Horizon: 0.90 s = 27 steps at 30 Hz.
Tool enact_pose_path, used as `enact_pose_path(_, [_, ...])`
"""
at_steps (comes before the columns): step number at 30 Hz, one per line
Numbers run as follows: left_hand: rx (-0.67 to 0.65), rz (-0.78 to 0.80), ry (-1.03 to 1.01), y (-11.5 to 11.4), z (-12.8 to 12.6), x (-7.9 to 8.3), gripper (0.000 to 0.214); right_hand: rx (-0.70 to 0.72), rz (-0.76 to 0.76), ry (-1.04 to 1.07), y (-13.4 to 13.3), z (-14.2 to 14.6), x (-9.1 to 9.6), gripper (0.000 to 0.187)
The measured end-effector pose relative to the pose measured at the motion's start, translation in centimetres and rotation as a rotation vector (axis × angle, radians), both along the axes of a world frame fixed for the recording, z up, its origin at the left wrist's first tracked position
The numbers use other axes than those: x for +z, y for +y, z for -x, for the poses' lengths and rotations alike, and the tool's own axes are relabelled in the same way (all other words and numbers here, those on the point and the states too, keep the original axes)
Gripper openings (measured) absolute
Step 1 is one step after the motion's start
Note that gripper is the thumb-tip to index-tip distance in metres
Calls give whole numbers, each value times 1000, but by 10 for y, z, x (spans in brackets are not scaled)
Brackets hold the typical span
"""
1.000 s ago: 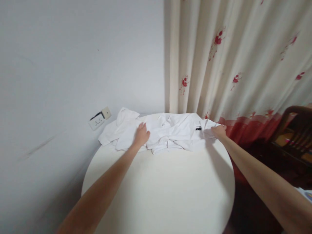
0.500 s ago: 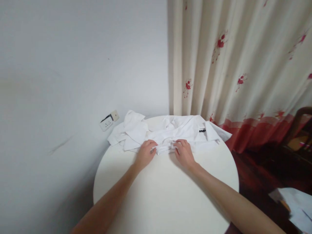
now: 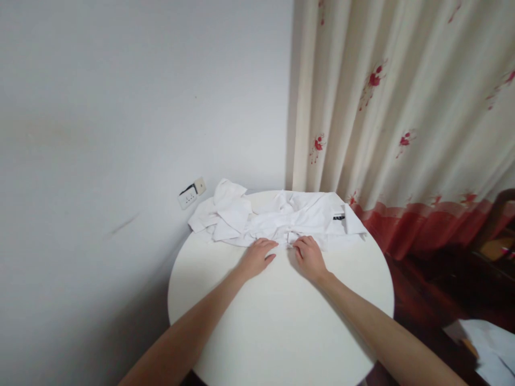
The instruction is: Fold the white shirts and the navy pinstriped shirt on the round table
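Observation:
A crumpled white shirt lies spread across the far half of the round white table. One part bunches up at the left and a folded flap sticks out at the right. At the shirt's near edge, my left hand rests with its fingers stretched out and its thumb apart. My right hand is just to the right, its fingers curled and pinching the near edge of the fabric. The exact grip of the right fingertips is partly hidden.
A wall with a power socket borders the table at the left and back. A floral curtain hangs behind on the right. Dark wooden furniture stands at the right edge, and white cloth lies at the lower right.
The left hand has loosened from the fabric, its thumb now apart. The bunched front edge lies flatter between the hands. The view has shifted slightly left.

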<state>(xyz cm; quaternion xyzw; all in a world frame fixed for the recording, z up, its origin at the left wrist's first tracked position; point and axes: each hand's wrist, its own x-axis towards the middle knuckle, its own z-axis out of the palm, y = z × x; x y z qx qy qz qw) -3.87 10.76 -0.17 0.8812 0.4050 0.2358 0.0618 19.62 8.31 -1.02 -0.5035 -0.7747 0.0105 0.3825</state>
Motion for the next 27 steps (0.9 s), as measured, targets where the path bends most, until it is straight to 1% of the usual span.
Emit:
enact_pose_path(5, [83,-13,25,1,-1,-1,34,-4,22,24,3,-4,-4,22])
enact_pose_path(13, [130,29,29,7,1,-5,36,15,43,18,0,-4,-2,21])
enact_pose_path(17, [127,32,37,6,2,-6,33,34,33,30,-2,-4,-1,22])
enact_pose_path(21, [110,14,14,2,5,-9,36,47,38,25,-3,-3,-1,22])
enact_pose_path(24, [101,28,-25,1,10,-14,38,58,46,20,-2,-3,-3,24])
enact_pose_path(27, [90,63,-71,1,17,-22,39,62,45,23,1,-5,-7,25])
